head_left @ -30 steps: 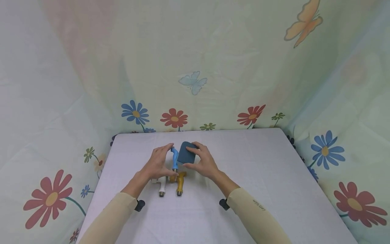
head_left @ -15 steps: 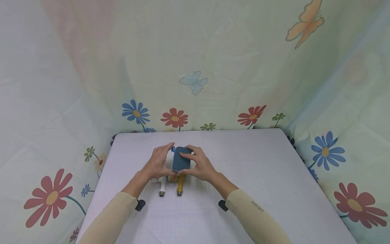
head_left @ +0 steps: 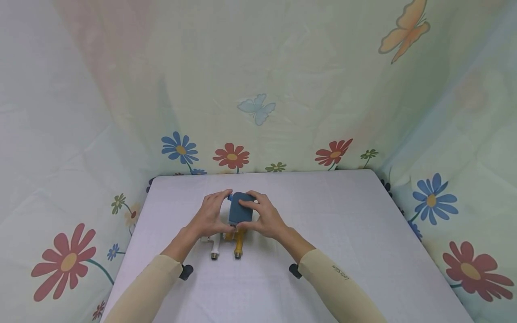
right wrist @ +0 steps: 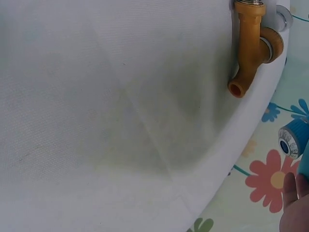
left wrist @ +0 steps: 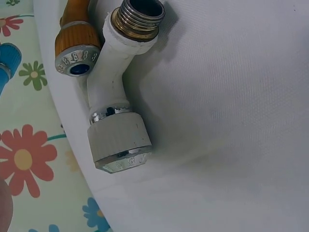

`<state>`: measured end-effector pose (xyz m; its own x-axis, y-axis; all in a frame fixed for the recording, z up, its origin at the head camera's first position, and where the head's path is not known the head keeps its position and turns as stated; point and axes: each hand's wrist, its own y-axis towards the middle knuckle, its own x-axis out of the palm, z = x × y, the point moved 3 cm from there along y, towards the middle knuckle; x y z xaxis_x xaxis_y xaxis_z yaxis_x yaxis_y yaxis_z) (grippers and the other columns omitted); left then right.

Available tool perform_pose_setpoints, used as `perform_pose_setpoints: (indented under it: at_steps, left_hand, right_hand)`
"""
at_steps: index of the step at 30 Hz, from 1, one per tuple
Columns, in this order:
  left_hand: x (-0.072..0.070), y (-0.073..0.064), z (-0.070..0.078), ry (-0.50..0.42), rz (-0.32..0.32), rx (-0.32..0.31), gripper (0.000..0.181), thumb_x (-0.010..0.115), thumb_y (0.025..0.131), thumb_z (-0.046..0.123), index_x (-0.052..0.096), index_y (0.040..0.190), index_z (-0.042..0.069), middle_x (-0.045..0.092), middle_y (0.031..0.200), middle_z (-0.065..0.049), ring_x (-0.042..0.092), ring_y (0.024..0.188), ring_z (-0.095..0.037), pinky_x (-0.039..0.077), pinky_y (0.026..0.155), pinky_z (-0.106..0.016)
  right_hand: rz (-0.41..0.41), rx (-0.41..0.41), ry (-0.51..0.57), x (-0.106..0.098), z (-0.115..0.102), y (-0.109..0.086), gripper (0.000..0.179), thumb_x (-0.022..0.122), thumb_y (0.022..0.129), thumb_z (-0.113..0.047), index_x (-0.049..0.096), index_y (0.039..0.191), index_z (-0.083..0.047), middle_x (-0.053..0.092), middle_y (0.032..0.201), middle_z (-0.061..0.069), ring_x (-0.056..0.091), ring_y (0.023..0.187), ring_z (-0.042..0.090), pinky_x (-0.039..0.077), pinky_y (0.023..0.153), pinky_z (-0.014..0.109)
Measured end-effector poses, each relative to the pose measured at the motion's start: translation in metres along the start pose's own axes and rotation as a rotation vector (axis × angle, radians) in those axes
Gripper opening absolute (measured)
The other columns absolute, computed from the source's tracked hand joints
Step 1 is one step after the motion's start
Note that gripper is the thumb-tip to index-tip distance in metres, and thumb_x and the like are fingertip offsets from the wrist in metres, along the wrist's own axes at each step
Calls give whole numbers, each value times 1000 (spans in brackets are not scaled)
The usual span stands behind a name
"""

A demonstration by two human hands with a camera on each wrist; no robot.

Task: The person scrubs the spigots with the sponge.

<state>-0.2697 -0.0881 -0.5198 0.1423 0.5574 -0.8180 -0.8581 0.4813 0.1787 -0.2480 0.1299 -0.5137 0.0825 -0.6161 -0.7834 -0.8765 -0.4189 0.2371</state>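
In the head view my left hand [head_left: 210,214] holds a blue tap [head_left: 230,197] between fingers at its upper end and thumb near its lower end. My right hand [head_left: 266,215] grips a flat dark blue pad [head_left: 241,208] with rounded corners, which lies over the tap and hides most of it. At the edge of the right wrist view, the blue tap's ribbed knob with a chrome cap [head_left: 230,197] is not fully framed. Below the hands, a white tap [head_left: 216,246] and an orange tap [head_left: 239,246] lie on the table, threaded ends toward me.
A white cloth covers the table [head_left: 323,233]. Flower-printed curtains [head_left: 307,89] hang behind it and along both sides. The white tap [left wrist: 111,92] and orange tap [right wrist: 248,48] lie side by side, partly under the hands in the head view.
My right hand has brought the pad left from beside the blue tap to over it, then shifted it slightly upward. My left hand has stayed in place with the tap.
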Motion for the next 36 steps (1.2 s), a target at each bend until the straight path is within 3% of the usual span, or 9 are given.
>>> perform_pose_setpoints:
  at_steps: [6, 14, 36]
  left_hand:
    - [0, -1, 4, -21, 1, 7, 118, 95, 68, 53, 31, 162, 24, 43, 162, -5, 34, 149, -34, 40, 117, -64]
    - [-1, 0, 11, -8, -9, 32, 118, 92, 68, 61, 31, 162, 23, 43, 162, -4, 35, 149, -32, 40, 119, -62]
    - [-1, -1, 11, 7, 11, 45, 118, 95, 65, 57, 35, 160, 20, 47, 160, -5, 37, 148, -32, 40, 118, -61]
  right_hand:
    - [21, 7, -3, -1, -1, 0, 75, 87, 80, -52, 62, 146, -28, 42, 162, 5, 43, 144, 29, 49, 114, 52]
    - [57, 45, -28, -3, 0, 1, 74, 86, 81, -51, 62, 146, -27, 42, 162, 6, 43, 145, 32, 50, 113, 51]
    - [140, 156, -41, -5, 9, 4, 72, 85, 83, -51, 63, 145, -23, 44, 160, 9, 42, 146, 35, 50, 112, 52]
